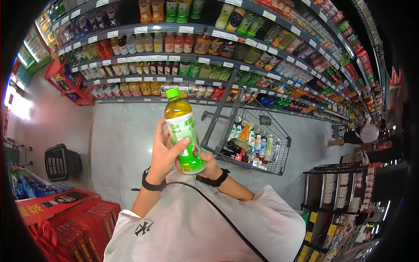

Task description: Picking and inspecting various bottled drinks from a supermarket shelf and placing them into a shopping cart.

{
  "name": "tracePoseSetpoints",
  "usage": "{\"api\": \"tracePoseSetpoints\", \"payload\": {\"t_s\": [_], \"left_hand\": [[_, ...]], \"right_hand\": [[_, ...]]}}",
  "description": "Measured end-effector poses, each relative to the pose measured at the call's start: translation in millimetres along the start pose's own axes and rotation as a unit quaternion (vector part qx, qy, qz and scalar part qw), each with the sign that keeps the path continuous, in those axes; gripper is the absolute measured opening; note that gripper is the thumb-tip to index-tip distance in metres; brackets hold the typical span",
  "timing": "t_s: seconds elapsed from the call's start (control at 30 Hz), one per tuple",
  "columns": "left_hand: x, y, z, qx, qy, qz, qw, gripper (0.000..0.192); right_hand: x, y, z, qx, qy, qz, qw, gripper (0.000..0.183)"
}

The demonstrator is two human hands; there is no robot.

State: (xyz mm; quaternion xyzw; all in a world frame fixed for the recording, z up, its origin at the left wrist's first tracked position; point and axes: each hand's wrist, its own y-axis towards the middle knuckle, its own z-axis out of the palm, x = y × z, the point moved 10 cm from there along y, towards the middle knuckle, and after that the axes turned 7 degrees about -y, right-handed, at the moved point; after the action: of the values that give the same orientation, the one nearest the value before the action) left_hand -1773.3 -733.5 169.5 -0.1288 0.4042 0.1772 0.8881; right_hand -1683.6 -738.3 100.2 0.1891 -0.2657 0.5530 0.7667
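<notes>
A plastic drink bottle with a green cap, amber liquid and a green and white label is held up before my chest. Around its left side, my left hand grips it with the thumb across the label. My right hand holds the bottle near its base from the right. Both wrists wear black bands. Just to the right stands a wire shopping cart with many bottles and cans in it, among them an orange drink bottle lying tilted on the others.
Shelves of bottled drinks run across the front and curve away right. A black shopping basket sits on the floor at left, a red display stand beyond it. Red boxes stand near left. A person is far right, above a shelf rack.
</notes>
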Motion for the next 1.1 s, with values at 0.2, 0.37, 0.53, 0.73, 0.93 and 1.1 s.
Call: {"api": "tracePoseSetpoints", "payload": {"t_s": [0.2, 0.37, 0.53, 0.73, 0.93, 1.1], "left_hand": [[7, 37, 0, -0.023, 0.095, 0.098, 0.99, 0.087], [7, 47, 4, 0.025, 0.052, 0.088, 0.994, 0.068], [17, 67, -13, 0.056, -0.003, -0.019, 0.998, 0.06], [-22, 92, -58, 0.025, -0.013, -0.042, 0.999, 0.055], [-75, 118, -107, 0.041, 0.018, 0.002, 0.999, 0.056], [-112, 130, -142, 0.059, 0.137, 0.066, 0.987, 0.057]], "right_hand": [[38, 16, -38, -0.151, -0.114, -0.058, 0.98, 0.062], [41, 24, -28, 0.005, 0.151, 0.004, 0.988, 0.07], [38, 58, -30, 0.013, 0.071, 0.049, 0.996, 0.071], [30, 115, -43, -0.093, -0.044, 0.049, 0.993, 0.064], [28, 182, -28, -0.111, -0.163, -0.006, 0.98, 0.054], [69, 226, 16, -0.112, -0.494, -0.093, 0.857, 0.049]]}}
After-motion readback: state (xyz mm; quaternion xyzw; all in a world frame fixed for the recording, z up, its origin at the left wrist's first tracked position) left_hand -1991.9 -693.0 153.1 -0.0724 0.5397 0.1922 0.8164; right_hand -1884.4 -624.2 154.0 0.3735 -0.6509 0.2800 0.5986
